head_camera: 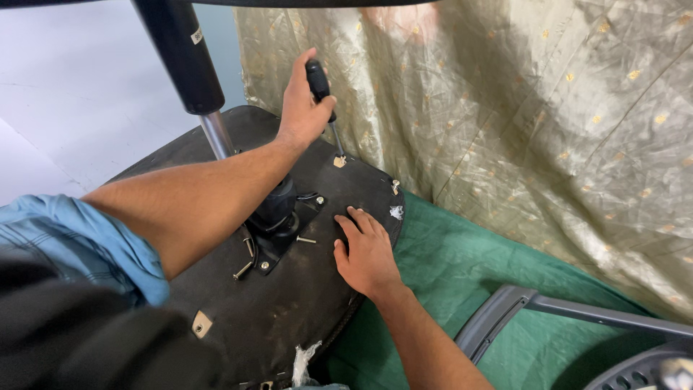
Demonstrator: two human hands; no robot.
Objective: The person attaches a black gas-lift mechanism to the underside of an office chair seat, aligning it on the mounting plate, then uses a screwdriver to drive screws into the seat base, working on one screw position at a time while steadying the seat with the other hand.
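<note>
My left hand [302, 108] is closed round the black handle of a screwdriver [317, 79]. The screwdriver stands upright, its tip on a small fitting at the far edge of an upturned chair seat [289, 318]. My right hand [367, 254] lies flat, palm down, on the seat's black underside near its right edge. Between my arms sits the black mounting plate [278, 235] of the chair's mechanism. Beside the plate lie two loose screws, one [243, 271] at its near corner and the other [306, 240] by my right hand. A black gas cylinder [184, 58] with a shiny rod rises from the plate toward the upper left.
A green cloth [462, 267] covers the surface to the right of the seat. Behind it hangs a crumpled gold-patterned fabric [541, 123]. A grey chair-base arm [505, 310] reaches in at the lower right. White floor [72, 94] shows at the left.
</note>
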